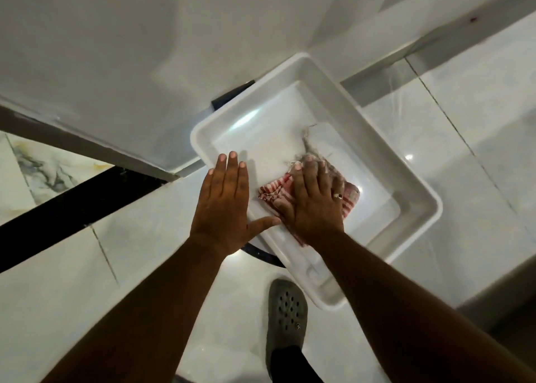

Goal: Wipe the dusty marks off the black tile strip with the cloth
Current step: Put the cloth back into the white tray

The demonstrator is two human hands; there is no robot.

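A red-and-white checked cloth point(271, 192) lies inside a white rectangular plastic tub point(417, 191) on the floor. My right hand point(314, 200) presses flat on the cloth, fingers spread, a ring on one finger. My left hand point(224, 205) lies flat over the tub's near-left rim, fingers straight, thumb pointing toward the right hand, holding nothing. The black tile strip point(66, 208) runs diagonally across the white marble floor at the left; a short dark piece point(229, 95) shows beyond the tub.
A white wall point(116, 49) rises behind the tub, meeting the floor along a grey skirting. My foot in a grey perforated clog point(285, 310) stands just below the tub. A dark curved mark point(261, 253) shows under the tub's near edge.
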